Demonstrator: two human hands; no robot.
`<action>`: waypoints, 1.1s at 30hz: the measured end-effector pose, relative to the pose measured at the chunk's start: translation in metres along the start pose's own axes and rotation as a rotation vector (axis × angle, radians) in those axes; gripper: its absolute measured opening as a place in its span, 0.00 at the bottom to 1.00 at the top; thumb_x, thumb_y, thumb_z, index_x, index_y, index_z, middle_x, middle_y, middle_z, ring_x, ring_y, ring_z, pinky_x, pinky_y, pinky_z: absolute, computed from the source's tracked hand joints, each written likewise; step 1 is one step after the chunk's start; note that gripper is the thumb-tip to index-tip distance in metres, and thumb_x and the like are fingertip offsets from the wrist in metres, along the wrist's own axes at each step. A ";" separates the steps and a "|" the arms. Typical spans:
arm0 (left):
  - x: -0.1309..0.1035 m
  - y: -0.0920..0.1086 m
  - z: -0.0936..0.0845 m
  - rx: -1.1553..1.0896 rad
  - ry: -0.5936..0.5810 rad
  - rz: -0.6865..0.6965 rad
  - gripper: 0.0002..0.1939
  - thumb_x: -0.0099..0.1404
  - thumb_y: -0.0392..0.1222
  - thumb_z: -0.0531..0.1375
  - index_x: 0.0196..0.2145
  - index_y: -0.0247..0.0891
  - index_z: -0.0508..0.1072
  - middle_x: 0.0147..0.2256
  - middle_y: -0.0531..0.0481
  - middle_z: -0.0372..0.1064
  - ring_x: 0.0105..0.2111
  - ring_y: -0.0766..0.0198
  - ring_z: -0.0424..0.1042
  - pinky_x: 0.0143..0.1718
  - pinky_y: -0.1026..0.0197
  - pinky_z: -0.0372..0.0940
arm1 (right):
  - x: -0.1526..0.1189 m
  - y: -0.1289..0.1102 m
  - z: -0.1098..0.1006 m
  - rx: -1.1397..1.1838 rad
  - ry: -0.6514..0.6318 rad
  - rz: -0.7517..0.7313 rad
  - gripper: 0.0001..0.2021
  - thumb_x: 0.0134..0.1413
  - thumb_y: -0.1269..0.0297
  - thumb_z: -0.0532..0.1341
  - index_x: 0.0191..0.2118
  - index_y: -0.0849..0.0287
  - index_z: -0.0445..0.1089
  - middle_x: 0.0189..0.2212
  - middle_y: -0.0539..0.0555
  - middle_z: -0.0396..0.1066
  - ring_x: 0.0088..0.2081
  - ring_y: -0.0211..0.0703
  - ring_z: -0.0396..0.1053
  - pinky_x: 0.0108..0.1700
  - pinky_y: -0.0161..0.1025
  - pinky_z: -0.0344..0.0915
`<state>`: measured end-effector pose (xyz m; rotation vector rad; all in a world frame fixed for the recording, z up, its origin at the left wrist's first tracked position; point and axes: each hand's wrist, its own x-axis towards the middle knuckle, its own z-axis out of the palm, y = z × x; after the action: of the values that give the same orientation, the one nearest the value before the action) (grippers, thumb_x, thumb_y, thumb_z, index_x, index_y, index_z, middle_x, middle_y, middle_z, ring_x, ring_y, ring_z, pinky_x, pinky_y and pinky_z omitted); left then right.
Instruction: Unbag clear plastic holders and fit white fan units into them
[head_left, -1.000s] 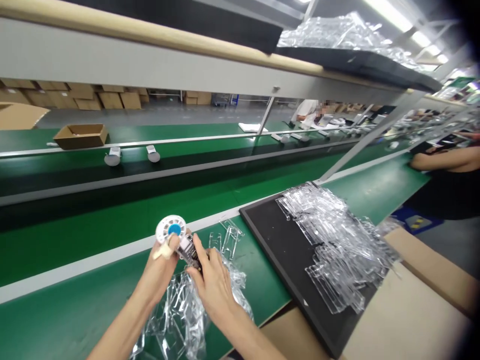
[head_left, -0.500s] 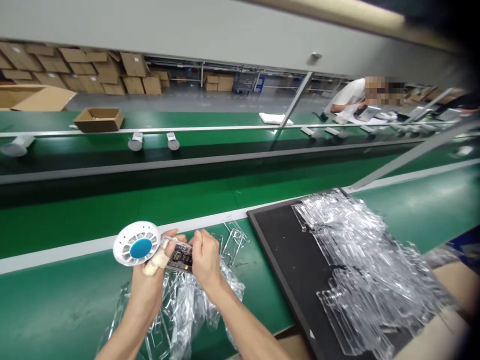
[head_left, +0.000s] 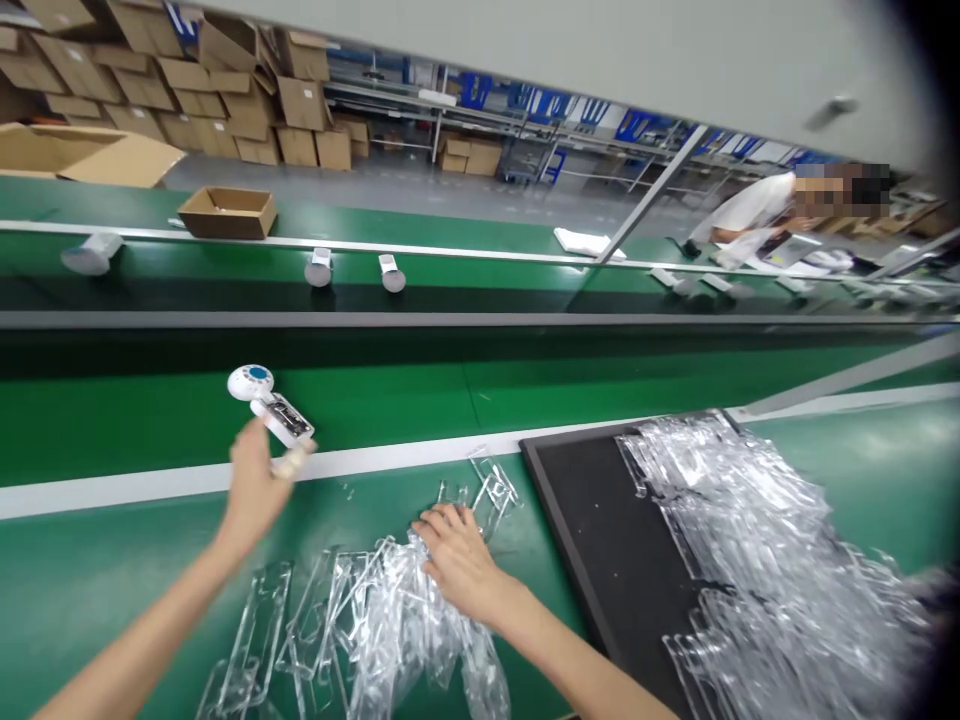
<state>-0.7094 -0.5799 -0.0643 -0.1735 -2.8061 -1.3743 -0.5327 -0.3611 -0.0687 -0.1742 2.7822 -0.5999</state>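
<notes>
A white handheld device (head_left: pixel 286 420) with a round vented head, a blue centre and an exposed circuit board in its handle is at the near side of the green belt. My left hand (head_left: pixel 256 475) reaches over the white rail just short of it, thumb and fingers apart; pale wraps cover some fingertips. Whether a fingertip still touches the handle is hard to tell. My right hand (head_left: pixel 457 555) lies palm down, fingers spread, on a loose pile of clear plastic frames (head_left: pixel 382 610) on the near green surface.
A black tray (head_left: pixel 562 500) to the right carries a heap of clear plastic frames (head_left: pixel 765 530). Several white devices (head_left: pixel 319 267) lie along the far belt. A small cardboard box (head_left: pixel 229 212) stands beyond them. A slanted metal post (head_left: pixel 652 195) rises ahead. A co-worker (head_left: pixel 754 210) leans over the far bench.
My left hand has carried the device forward and left over the rail and drawn apart from my right hand. My right hand has let go of it and dropped onto the plastic pile.
</notes>
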 end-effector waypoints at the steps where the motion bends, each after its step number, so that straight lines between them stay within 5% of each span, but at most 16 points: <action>1: -0.029 0.002 0.005 0.079 -0.131 0.223 0.32 0.59 0.51 0.58 0.57 0.36 0.59 0.57 0.37 0.59 0.57 0.46 0.56 0.57 0.41 0.52 | 0.003 0.000 0.002 -0.038 -0.018 -0.015 0.19 0.54 0.68 0.60 0.53 0.64 0.64 0.51 0.63 0.66 0.54 0.57 0.57 0.55 0.55 0.52; 4: -0.105 0.002 0.027 0.353 -0.472 0.783 0.35 0.60 0.57 0.56 0.61 0.43 0.55 0.59 0.41 0.57 0.61 0.43 0.48 0.59 0.36 0.42 | 0.009 0.002 0.002 -0.059 -0.036 -0.033 0.16 0.56 0.62 0.59 0.50 0.62 0.66 0.49 0.61 0.67 0.53 0.55 0.59 0.56 0.55 0.50; 7: -0.135 -0.010 0.040 0.490 -0.534 0.937 0.34 0.61 0.58 0.54 0.61 0.43 0.56 0.57 0.41 0.61 0.59 0.42 0.51 0.58 0.35 0.42 | 0.003 0.012 -0.002 -0.078 -0.046 -0.019 0.16 0.58 0.56 0.57 0.49 0.59 0.66 0.47 0.58 0.67 0.50 0.52 0.61 0.54 0.52 0.54; 12: -0.117 -0.037 0.024 0.435 -0.429 0.796 0.19 0.64 0.44 0.54 0.52 0.41 0.65 0.44 0.45 0.68 0.48 0.54 0.62 0.56 0.43 0.54 | -0.011 0.033 -0.008 -0.129 -0.060 0.042 0.12 0.59 0.64 0.56 0.48 0.59 0.67 0.44 0.58 0.67 0.48 0.50 0.62 0.52 0.48 0.55; 15: -0.105 -0.048 0.009 0.409 -0.393 0.841 0.19 0.65 0.37 0.53 0.54 0.41 0.64 0.40 0.47 0.67 0.46 0.56 0.61 0.54 0.47 0.58 | -0.008 0.032 -0.010 -0.149 -0.076 0.081 0.13 0.58 0.68 0.57 0.49 0.61 0.66 0.44 0.60 0.68 0.48 0.51 0.61 0.54 0.50 0.52; 20: -0.075 -0.057 -0.017 0.458 -0.468 0.908 0.20 0.55 0.27 0.56 0.42 0.46 0.74 0.41 0.47 0.68 0.49 0.52 0.59 0.59 0.38 0.48 | 0.006 0.013 -0.010 -0.140 -0.168 0.132 0.17 0.53 0.64 0.61 0.48 0.62 0.65 0.43 0.61 0.69 0.49 0.55 0.61 0.54 0.53 0.49; 25: -0.055 -0.044 -0.037 0.535 -0.371 0.831 0.17 0.54 0.30 0.58 0.38 0.47 0.77 0.54 0.46 0.63 0.60 0.39 0.46 0.58 0.28 0.36 | 0.015 0.003 -0.014 -0.085 -0.254 0.203 0.11 0.49 0.73 0.60 0.41 0.63 0.67 0.42 0.62 0.68 0.49 0.55 0.61 0.51 0.50 0.51; 28: -0.068 -0.022 -0.024 0.546 -0.381 0.745 0.16 0.64 0.38 0.52 0.46 0.42 0.74 0.52 0.42 0.65 0.58 0.42 0.53 0.58 0.34 0.44 | 0.016 0.005 -0.020 0.000 -0.260 0.231 0.11 0.47 0.73 0.61 0.40 0.63 0.67 0.45 0.63 0.65 0.49 0.54 0.60 0.48 0.46 0.54; 33: -0.090 0.014 0.029 0.524 -0.818 0.347 0.21 0.65 0.44 0.50 0.54 0.37 0.66 0.46 0.41 0.69 0.42 0.52 0.72 0.43 0.52 0.65 | 0.012 0.017 -0.027 0.236 -0.253 0.269 0.14 0.44 0.70 0.64 0.41 0.58 0.67 0.34 0.52 0.69 0.39 0.46 0.66 0.39 0.38 0.58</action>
<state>-0.6178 -0.5566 -0.0763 -1.3926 -3.3508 -0.5115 -0.5535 -0.3373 -0.0549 0.1607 2.4138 -0.7694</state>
